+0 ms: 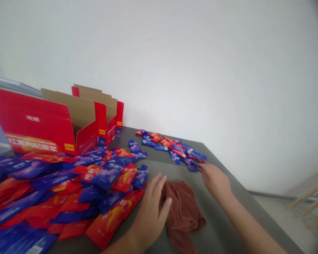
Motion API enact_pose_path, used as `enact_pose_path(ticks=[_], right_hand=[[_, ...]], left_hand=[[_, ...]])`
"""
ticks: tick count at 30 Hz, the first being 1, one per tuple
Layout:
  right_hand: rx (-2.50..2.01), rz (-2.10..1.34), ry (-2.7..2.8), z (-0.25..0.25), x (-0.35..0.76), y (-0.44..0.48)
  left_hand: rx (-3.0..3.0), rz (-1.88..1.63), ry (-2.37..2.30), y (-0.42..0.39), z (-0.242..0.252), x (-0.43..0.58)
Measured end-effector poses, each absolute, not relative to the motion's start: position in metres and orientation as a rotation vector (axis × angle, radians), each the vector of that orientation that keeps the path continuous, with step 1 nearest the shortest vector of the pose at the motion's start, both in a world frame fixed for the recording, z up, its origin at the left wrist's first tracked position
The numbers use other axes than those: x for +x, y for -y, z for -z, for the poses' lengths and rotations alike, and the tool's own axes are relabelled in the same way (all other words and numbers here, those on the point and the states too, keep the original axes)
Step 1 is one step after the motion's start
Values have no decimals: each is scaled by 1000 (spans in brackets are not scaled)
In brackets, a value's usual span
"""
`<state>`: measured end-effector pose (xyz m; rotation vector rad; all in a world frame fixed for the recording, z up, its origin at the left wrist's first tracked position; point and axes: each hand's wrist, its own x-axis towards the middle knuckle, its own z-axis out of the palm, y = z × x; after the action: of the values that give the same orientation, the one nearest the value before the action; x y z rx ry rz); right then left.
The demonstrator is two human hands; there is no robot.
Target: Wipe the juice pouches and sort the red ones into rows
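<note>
Our left hand [149, 215] lies open against the brown towel [182, 208], beside the big heap of red and blue sachets [55, 190]; our right hand [215, 180] stretches to the far sachet pile [172, 148], set apart from the heap, its grip unclear

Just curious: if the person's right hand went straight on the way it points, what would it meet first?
A small blue foil sachet at the edge of the red-and-blue pile, perhaps already touching the right hand.
</note>
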<state>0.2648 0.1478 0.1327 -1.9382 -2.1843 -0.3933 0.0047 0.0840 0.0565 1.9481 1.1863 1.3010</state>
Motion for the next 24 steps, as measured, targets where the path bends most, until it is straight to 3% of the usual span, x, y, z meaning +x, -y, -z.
enact_pose_path(ticks=[3, 5, 7, 9, 11, 13, 20, 24], right_hand=[[-1679, 191, 2389, -182, 252, -123], [-1445, -283, 2602, -205, 235, -110], [-1252, -753, 2695, -216, 214, -103], [-1154, -985, 2690, -216, 195, -103], [-1117, -1041, 2648, -208, 181, -108], [-1137, -1014, 2532, -194, 176, -115], [-1527, -655, 1928, -122, 189, -98], [-1590, -669, 2295, -61, 177, -65]], left_hand=[[1413, -1528, -1158, -97, -66, -1], [1134, -1521, -1085, -102, -75, -7], [979, -1318, -890, -100, -86, -13], [881, -954, -609, -93, -95, -15], [795, -627, -434, -84, -99, -14], [724, -530, -433, -76, -98, -10], [376, -884, -486, -83, -103, -8], [321, -1022, -533, -89, -114, -15]])
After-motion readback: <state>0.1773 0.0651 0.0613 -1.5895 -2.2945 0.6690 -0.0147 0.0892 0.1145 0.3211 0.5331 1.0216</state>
